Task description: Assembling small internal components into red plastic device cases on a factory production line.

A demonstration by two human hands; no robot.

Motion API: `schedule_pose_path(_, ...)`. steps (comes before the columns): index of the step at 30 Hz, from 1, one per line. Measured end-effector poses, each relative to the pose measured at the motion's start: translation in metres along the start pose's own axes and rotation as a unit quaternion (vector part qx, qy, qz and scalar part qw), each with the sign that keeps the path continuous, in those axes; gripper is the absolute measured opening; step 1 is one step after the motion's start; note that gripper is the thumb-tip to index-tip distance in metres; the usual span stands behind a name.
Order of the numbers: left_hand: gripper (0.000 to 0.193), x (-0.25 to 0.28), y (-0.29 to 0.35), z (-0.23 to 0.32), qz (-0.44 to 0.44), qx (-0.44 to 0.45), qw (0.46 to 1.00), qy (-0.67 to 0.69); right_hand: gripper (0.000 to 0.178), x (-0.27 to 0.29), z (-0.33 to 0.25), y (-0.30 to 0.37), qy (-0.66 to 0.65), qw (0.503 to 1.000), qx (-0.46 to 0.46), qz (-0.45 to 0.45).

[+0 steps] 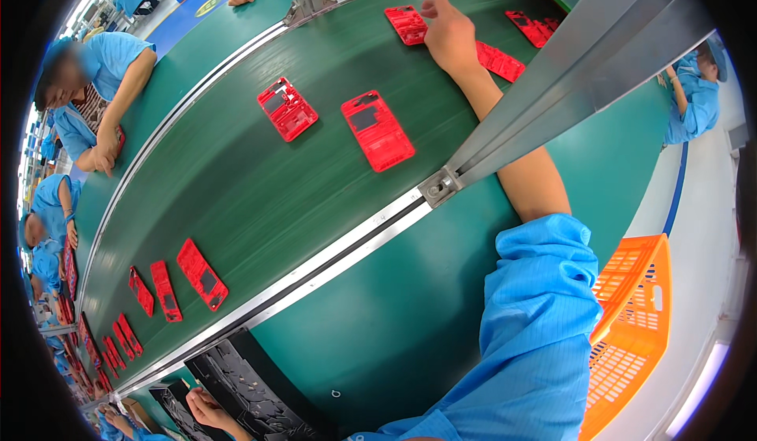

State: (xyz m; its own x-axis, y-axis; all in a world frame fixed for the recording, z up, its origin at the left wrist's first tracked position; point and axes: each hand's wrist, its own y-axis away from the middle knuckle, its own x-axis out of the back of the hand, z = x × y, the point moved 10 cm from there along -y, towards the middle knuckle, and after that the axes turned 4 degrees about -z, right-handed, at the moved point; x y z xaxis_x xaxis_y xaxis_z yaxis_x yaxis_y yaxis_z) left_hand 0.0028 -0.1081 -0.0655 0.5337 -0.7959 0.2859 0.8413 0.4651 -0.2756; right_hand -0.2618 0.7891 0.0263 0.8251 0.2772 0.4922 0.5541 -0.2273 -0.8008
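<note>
My right hand (451,35) reaches over the green conveyor belt (260,197), past a metal post. Its fingers are curled beside an open red phone-case-like shell (405,26). Whether they touch it or pinch something small, I cannot make out. Another red shell (500,61) lies just below this hand. Nearer on the belt rest two red shells with dark and pale inner parts, one (288,109) to the left and a larger one (378,131) in the middle. I cannot place my left hand in the picture.
A metal post (568,70) slants across my right arm. Black trays of dark pieces (244,386) stand at lower left, with a small-looking hand (209,411), apparently a co-worker's. An orange basket (631,331) stands right. Several red shells (203,275) lie left; co-workers (102,94) sit opposite.
</note>
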Motion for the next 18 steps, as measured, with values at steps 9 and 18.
schedule_pose_path(9, 0.029, -0.008, 0.005, 0.003, -0.005, -0.015, 1.000, -0.007, 0.035, -0.042, -0.012, 0.014, 0.139, 0.964, -0.013, -0.228)
schedule_pose_path(18, 0.027, -0.038, 0.006, 0.021, -0.027, -0.018, 0.999, 0.037, 0.033, -0.003, -0.014, 0.032, 0.259, 0.946, 0.104, -0.163)
